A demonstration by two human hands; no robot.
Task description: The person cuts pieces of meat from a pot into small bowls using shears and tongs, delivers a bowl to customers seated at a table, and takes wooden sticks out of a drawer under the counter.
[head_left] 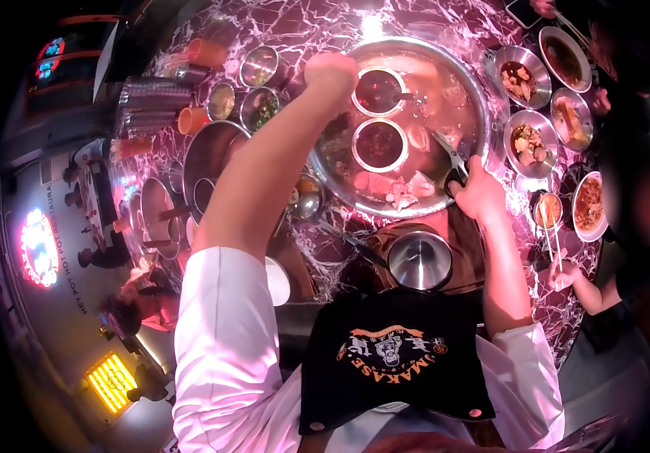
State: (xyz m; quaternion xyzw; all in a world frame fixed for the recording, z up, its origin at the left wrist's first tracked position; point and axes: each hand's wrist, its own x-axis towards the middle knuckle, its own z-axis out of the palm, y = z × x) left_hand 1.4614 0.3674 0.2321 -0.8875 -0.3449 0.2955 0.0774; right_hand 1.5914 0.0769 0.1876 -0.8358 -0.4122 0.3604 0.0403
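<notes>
Your one camera sits on your head and looks forward and down through a very wide, edge-bending lens, from close above your apron. It faces the marbled bench, with the round metal pot just above centre, within reach of your left hand and right hand.

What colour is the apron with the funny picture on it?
Black, with white and orange printing. The apron shows best in the head view, the only one.

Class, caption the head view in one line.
The right hand holds scissors over a large hot pot with two containers.
</notes>
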